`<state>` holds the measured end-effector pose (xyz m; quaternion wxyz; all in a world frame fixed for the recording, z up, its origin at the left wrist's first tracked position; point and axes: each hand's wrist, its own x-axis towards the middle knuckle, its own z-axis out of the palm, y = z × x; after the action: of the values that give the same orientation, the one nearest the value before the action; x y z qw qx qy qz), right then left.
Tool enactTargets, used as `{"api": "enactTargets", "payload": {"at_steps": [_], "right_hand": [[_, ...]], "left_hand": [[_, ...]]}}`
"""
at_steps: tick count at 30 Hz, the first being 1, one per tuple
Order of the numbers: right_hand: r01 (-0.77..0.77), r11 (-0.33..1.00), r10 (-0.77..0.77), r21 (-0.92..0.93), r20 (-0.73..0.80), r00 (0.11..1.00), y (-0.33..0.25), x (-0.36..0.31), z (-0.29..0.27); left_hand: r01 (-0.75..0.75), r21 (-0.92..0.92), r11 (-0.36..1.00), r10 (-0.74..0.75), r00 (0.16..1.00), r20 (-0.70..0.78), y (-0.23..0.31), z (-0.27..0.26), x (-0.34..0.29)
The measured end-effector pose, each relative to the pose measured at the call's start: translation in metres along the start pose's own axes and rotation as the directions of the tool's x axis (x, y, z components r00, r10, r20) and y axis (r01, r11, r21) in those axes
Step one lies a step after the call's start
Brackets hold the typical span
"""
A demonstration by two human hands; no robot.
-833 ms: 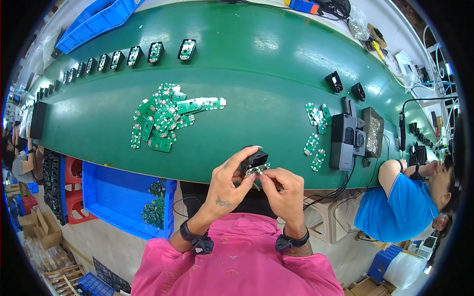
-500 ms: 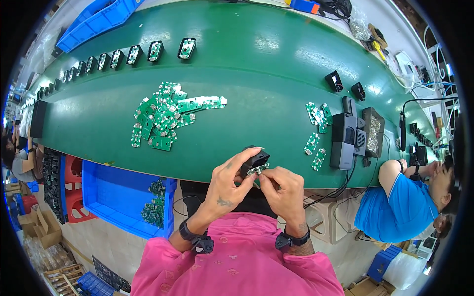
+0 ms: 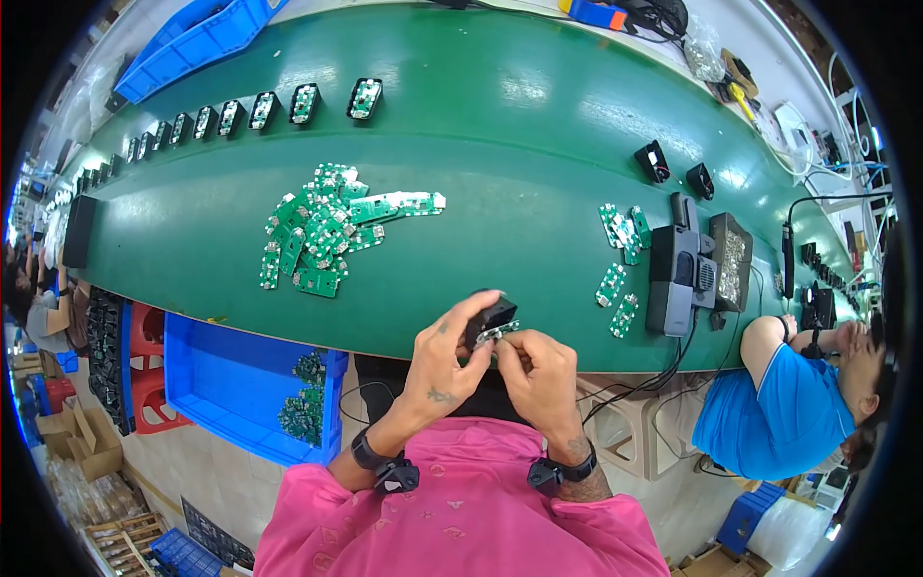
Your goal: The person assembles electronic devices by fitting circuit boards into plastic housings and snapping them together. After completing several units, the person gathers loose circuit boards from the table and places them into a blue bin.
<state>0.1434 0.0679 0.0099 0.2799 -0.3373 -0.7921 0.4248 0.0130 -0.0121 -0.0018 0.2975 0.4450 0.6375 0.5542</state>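
At the front edge of the green table, my left hand [image 3: 440,370] is wrapped round a small black plastic housing [image 3: 493,314]. Its thumb is underneath and its index finger reaches over the top. A green circuit board [image 3: 498,333] with metal parts sits tilted at the housing's lower open side. The fingertips of my right hand [image 3: 540,377] are pinched together at that board's near edge, touching it. Exactly what lies between those fingertips is too small to make out. Farther left on the table is a heap of green circuit boards [image 3: 322,231].
A row of black housings with boards [image 3: 305,103] runs along the far left. Loose boards [image 3: 610,285] lie right of my hands, beside a grey-black device [image 3: 670,279] and a box of small parts [image 3: 733,260]. A blue bin [image 3: 231,385] stands at lower left. A person in blue [image 3: 769,404] sits at right.
My right hand has shifted slightly left, closer to my left hand. The housing and board have tilted a little. My left hand keeps its hold.
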Motion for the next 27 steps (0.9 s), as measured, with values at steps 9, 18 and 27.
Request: {"api": "enactTargets", "payload": {"at_steps": [9,18,27], "right_hand": [[-0.323,0.739,0.287,0.591,0.158,0.945,0.021,0.005,0.002],[-0.222,0.484,0.259,0.846,0.104,0.96,0.031,0.011,0.002],[-0.337,0.829,0.251,0.447,0.242,0.937,0.002,0.03,-0.011]], "left_hand": [[0.183,-0.476,0.86,-0.159,0.983,0.092,-0.003,-0.011,0.005],[0.195,-0.404,0.894,-0.147,0.978,0.146,0.002,-0.014,0.006],[-0.002,-0.134,0.991,-0.002,1.0,-0.029,0.001,-0.005,0.009]]}}
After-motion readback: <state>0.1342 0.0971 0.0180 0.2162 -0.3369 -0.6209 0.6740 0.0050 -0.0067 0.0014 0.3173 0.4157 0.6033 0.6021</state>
